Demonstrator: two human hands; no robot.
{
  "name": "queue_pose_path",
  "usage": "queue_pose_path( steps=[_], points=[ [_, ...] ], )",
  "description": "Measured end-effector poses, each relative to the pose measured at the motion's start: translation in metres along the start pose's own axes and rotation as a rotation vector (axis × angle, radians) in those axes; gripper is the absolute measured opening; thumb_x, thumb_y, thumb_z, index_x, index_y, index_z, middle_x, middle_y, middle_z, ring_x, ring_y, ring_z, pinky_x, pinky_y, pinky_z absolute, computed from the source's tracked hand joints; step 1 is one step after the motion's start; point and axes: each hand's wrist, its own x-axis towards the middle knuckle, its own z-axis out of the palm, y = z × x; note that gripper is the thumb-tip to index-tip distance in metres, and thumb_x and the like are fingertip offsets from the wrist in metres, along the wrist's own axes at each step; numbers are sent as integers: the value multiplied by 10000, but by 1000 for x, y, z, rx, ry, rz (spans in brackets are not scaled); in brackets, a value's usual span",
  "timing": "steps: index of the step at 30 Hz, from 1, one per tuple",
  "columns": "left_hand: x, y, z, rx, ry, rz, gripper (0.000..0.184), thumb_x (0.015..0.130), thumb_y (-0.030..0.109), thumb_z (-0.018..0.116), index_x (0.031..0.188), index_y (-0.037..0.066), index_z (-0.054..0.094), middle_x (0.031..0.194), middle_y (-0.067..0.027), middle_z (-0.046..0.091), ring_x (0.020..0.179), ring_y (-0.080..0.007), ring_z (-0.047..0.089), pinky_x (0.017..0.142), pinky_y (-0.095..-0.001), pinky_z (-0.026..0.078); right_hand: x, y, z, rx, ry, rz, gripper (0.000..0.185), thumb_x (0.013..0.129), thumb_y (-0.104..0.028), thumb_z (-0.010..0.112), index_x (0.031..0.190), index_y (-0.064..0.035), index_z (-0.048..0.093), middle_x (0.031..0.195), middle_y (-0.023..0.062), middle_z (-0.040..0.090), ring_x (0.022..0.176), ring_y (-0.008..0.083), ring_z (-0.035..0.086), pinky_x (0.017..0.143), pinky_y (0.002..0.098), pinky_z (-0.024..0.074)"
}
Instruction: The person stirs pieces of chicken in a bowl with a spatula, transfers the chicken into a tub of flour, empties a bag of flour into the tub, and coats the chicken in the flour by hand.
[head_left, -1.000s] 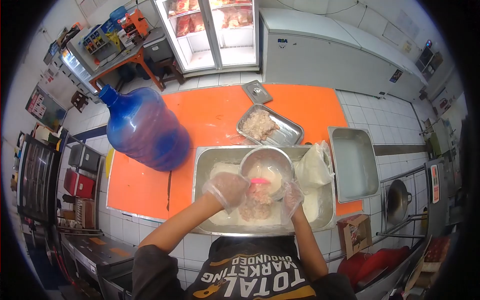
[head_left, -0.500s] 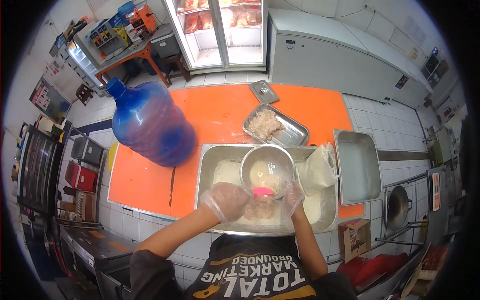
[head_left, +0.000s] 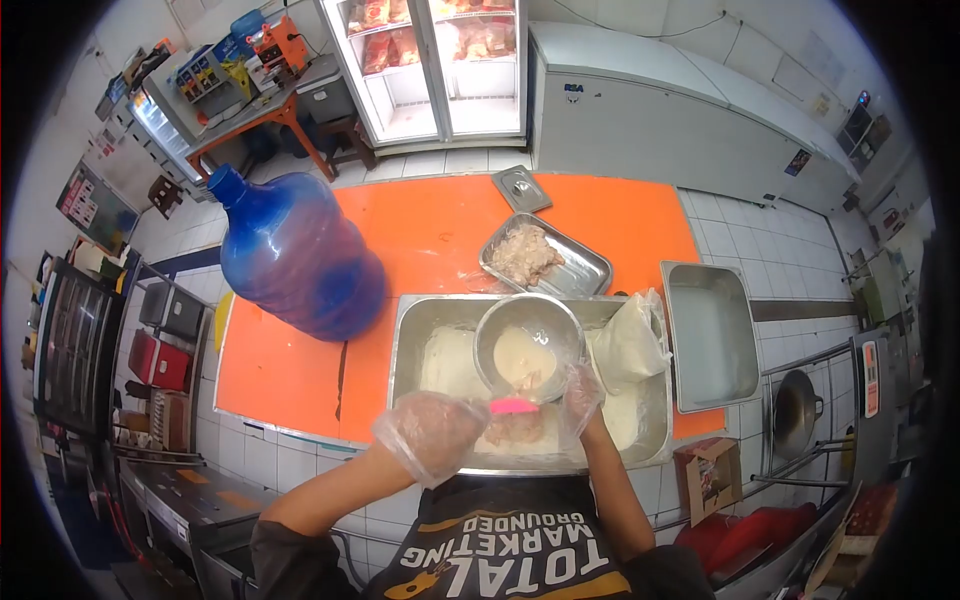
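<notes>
Left grip (head_left: 432,432) holds a pink utensil (head_left: 514,406), right grip (head_left: 581,398) the bowl (head_left: 562,330), liquid (head_left: 523,355) left inside; some meat (head_left: 515,433) is in the tray (head_left: 410,345).

A white-tiled floor (head_left: 718,235), crossed at right by a dark band (head_left: 808,310), surrounds an orange-topped table (head_left: 420,215). Along the pale far wall (head_left: 770,50) stand a brightly lit, two-door display refrigerator (head_left: 437,85) and, to its right, a long chest freezer (head_left: 660,130). An orange-framed side table (head_left: 240,125) occupies the upper left.
</notes>
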Motion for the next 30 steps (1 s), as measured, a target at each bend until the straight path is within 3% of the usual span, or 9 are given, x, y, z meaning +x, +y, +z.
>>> queue_pose_path(
  steps=[7,13,16,19,21,22,25,28,30],
  points=[
    [63,-12,10,-65,21,-133,176,806,109,538,915,43,658,799,-154,683,727,-323,687,607,-436,539,0,-8,2,214,-58,153,305,973,-182,480,1189,8,579,1146,147,593,1040,261,565,939,353,438],
    [55,-15,25,19,-51,-6,208,856,134,491,988,53,630,774,-158,672,674,-329,670,581,-452,530,2,-27,-7,38,32,0,308,978,-213,495,1158,15,594,1103,127,604,1020,222,569,913,329,443],
    [41,-17,26,16,-101,10,215,852,128,492,998,38,621,766,-153,665,661,-326,666,566,-447,528,3,-22,-6,216,15,280,297,977,-198,491,1159,14,594,1100,126,607,1023,226,570,913,332,444],
    [25,-14,19,62,-78,12,216,845,121,496,1008,34,609,757,-145,658,646,-318,662,547,-438,524,3,-8,1,146,5,207,278,973,-169,492,1161,9,592,1103,123,605,1026,224,570,909,336,447],
    [15,-9,10,21,-12,-4,122,782,114,543,832,44,629,725,-148,665,663,-321,676,563,-433,537,3,-21,-2,295,26,202,273,965,-155,505,1172,5,585,1110,118,601,1025,218,570,904,334,450],
    [12,-8,12,21,-11,-5,122,782,114,543,832,44,629,725,-148,665,663,-321,676,563,-433,537,4,-25,-2,344,33,200,273,963,-150,510,1176,4,583,1112,117,600,1025,216,570,903,334,451],
    [1,-10,13,36,-7,17,106,778,110,549,832,49,616,704,-143,657,653,-320,673,555,-421,537,-2,8,-2,117,20,19,274,961,-147,515,1183,2,575,1121,114,594,1020,214,570,895,335,456],
    [-5,-17,11,35,-107,-23,203,843,135,522,1004,35,594,724,-139,644,620,-308,645,517,-432,492,-4,24,-5,-39,16,-90,276,962,-154,514,1183,-1,573,1125,97,591,1013,194,567,892,322,459],
    [-9,-23,13,-157,45,-142,132,843,138,541,854,24,608,701,-189,630,647,-356,638,547,-454,491,-4,28,-4,236,22,168,273,961,-161,517,1179,-9,579,1124,74,590,1005,171,562,882,308,463]
  ],
)
